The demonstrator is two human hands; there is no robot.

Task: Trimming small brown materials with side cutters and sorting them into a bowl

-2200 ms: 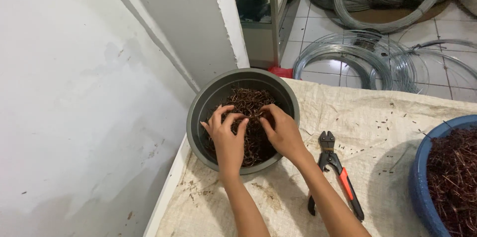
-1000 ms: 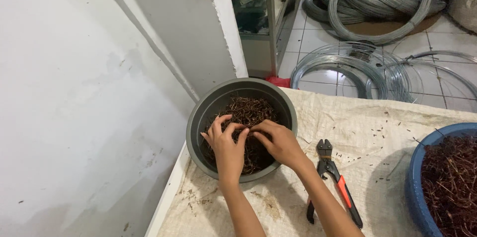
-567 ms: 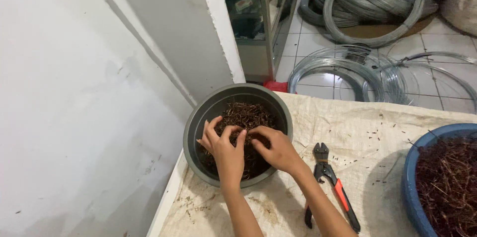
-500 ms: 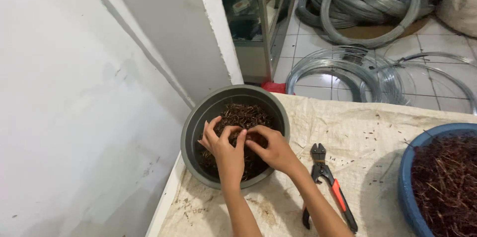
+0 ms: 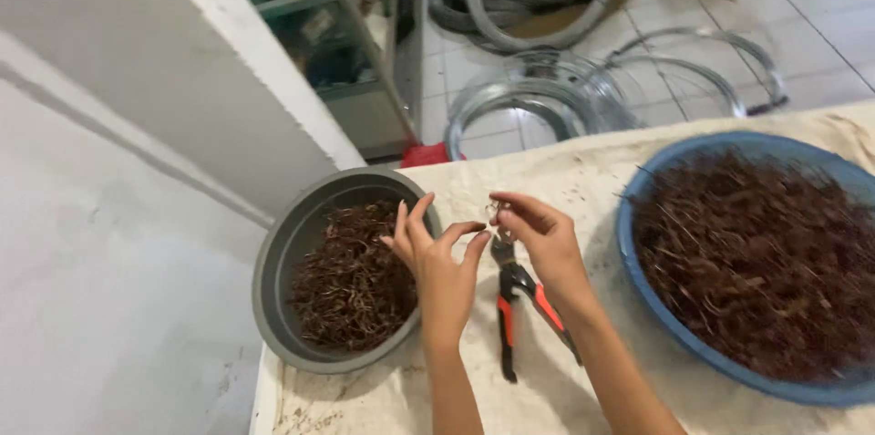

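The left hand (image 5: 442, 266) is spread open at the right rim of the grey bowl (image 5: 283, 253), which holds brown wire pieces (image 5: 351, 280). The right hand (image 5: 538, 234) pinches a small wire piece (image 5: 493, 210) just above the pliers (image 5: 519, 303) lying on the counter (image 5: 565, 170), between the grey bowl and a blue bowl (image 5: 638, 243).

A grey basin (image 5: 273, 280) is filled with rusty-brown wire pieces (image 5: 351, 284); the same brown is seen in a blue basin (image 5: 638, 262); red-and-black handles are borne by the pliers (image 5: 519, 298).
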